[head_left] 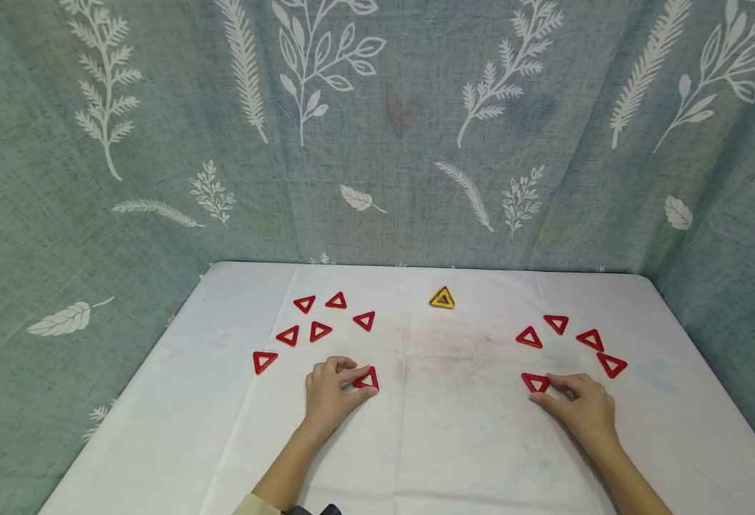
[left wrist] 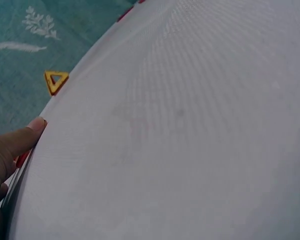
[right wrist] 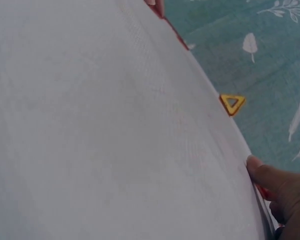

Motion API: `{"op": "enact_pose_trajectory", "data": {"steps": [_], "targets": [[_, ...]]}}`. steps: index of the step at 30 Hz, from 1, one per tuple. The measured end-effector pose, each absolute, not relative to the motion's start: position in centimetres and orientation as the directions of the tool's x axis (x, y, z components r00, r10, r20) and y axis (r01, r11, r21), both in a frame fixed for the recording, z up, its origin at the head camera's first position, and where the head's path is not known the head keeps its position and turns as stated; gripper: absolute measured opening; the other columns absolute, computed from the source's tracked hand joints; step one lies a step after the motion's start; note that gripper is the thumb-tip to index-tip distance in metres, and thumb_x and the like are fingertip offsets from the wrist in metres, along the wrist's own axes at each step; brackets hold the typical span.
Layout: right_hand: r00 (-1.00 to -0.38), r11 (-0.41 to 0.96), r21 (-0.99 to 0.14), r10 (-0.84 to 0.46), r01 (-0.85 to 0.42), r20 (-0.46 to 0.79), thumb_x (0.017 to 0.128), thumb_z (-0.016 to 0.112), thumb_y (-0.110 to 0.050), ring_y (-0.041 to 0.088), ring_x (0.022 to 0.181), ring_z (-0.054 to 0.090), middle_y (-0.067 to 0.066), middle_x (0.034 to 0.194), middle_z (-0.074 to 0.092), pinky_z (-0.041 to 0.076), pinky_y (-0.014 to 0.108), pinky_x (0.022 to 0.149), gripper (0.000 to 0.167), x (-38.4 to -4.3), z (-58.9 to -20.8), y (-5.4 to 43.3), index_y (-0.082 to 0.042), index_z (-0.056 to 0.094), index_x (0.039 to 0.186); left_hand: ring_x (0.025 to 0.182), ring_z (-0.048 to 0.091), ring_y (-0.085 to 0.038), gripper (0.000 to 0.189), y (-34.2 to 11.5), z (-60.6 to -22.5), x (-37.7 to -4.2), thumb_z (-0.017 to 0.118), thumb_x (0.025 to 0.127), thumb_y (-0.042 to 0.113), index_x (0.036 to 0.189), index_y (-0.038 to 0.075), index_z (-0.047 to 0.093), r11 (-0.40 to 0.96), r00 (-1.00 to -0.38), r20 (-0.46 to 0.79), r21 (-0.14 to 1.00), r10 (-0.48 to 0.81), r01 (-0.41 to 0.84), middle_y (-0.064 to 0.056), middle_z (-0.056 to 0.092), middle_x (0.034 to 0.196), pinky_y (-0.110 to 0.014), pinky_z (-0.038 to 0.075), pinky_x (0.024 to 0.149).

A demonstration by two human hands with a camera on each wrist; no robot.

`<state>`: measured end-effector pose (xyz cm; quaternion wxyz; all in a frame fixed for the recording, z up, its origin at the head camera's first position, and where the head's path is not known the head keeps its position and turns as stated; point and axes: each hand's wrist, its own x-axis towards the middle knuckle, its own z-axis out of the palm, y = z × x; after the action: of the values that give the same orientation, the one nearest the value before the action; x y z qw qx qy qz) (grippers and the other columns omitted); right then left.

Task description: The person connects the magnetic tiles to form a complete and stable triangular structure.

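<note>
We are pinching a red triangle point(head_left: 375, 378) in our left hand point(head_left: 332, 395) and a second red triangle point(head_left: 534, 376) in our right hand point(head_left: 582, 411), both at the white table point(head_left: 467, 443); beyond, a yellow triangle point(head_left: 442, 305) is lying between loose red triangles point(head_left: 313, 332).

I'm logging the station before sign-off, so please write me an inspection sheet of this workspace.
Surface: white cloth, creased, with faint stains.
Job's things: six loose red triangles on the left, four more red triangles on the right, one yellow triangle near the far edge, plus one red piece at each hand.
Clutter: nothing seen, bar a cut-off dark object at the head view's bottom edge.
Left grip: left hand pinches a red triangle.
Right grip: right hand pinches another red triangle.
Cables: nothing seen.
Surroundings: blue-green leaf-printed fabric behind and at both sides.
</note>
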<state>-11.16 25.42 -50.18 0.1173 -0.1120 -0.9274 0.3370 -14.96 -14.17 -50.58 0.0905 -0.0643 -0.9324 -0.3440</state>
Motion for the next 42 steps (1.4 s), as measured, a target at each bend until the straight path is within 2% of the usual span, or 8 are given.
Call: {"op": "enact_pose_trajectory", "data": {"steps": [6, 13, 26, 32, 42], "targets": [[-0.95, 0.761, -0.646, 0.244, 0.065, 0.192, 0.064, 0.085, -0.038, 0.031, 0.096, 0.052, 0.014, 0.101, 0.064, 0.028, 0.044, 0.082, 0.058, -11.0, -50.2, 24.4, -0.004, 0.071, 0.108, 0.106, 0.045, -0.026, 0.042, -13.2, -50.5, -15.0, 0.081, 0.071, 0.04, 0.109, 0.024, 0.073, 0.755, -0.971, 0.225, 0.622, 0.083, 0.209, 0.0, 0.056, 0.108, -0.047, 0.028, 0.093], [-0.944, 0.77, -0.638, 0.201, -0.014, 0.263, 0.06, 0.088, -0.033, 0.03, 0.091, 0.055, 0.01, 0.095, 0.067, 0.028, 0.041, 0.078, 0.051, -11.0, -50.0, 23.5, -0.006, 0.073, 0.101, 0.106, 0.045, -0.024, 0.042, -11.8, -50.4, -14.8, 0.08, 0.07, 0.042, 0.108, 0.025, 0.074, 0.751, -0.97, 0.221, 0.623, 0.099, 0.219, 0.003, 0.055, 0.107, -0.046, 0.027, 0.093], [-0.958, 0.762, -0.647, 0.177, -0.011, 0.226, 0.057, 0.088, -0.043, 0.026, 0.093, 0.055, 0.006, 0.094, 0.068, 0.027, 0.038, 0.074, 0.054, -11.2, -50.2, 21.9, -0.01, 0.075, 0.097, 0.105, 0.044, -0.022, 0.04, -10.0, -50.5, -14.7, 0.079, 0.071, 0.042, 0.107, 0.024, 0.074, 0.748, -0.96, 0.231, 0.607, 0.158, 0.269, 0.004, 0.054, 0.107, -0.045, 0.028, 0.093], [-0.952, 0.763, -0.645, 0.157, -0.053, 0.264, 0.054, 0.089, -0.038, 0.023, 0.088, 0.055, 0.003, 0.091, 0.068, 0.026, 0.036, 0.072, 0.049, -11.2, -50.5, 21.0, -0.012, 0.076, 0.094, 0.104, 0.044, -0.023, 0.039, -9.2, -50.4, -14.5, 0.079, 0.072, 0.042, 0.106, 0.025, 0.074, 0.741, -0.951, 0.245, 0.599, 0.19, 0.302, 0.004, 0.054, 0.107, -0.046, 0.028, 0.092], [-0.941, 0.762, -0.634, 0.108, -0.128, 0.321, 0.051, 0.089, -0.039, 0.017, 0.079, 0.051, -0.002, 0.082, 0.067, 0.028, 0.034, 0.068, 0.047, -11.5, -50.7, 18.5, -0.013, 0.077, 0.089, 0.104, 0.043, -0.021, 0.04, -6.8, -50.5, -14.3, 0.078, 0.073, 0.041, 0.108, 0.023, 0.073, 0.731, -0.942, 0.238, 0.595, 0.236, 0.333, 0.003, 0.053, 0.106, -0.046, 0.028, 0.091]]}}
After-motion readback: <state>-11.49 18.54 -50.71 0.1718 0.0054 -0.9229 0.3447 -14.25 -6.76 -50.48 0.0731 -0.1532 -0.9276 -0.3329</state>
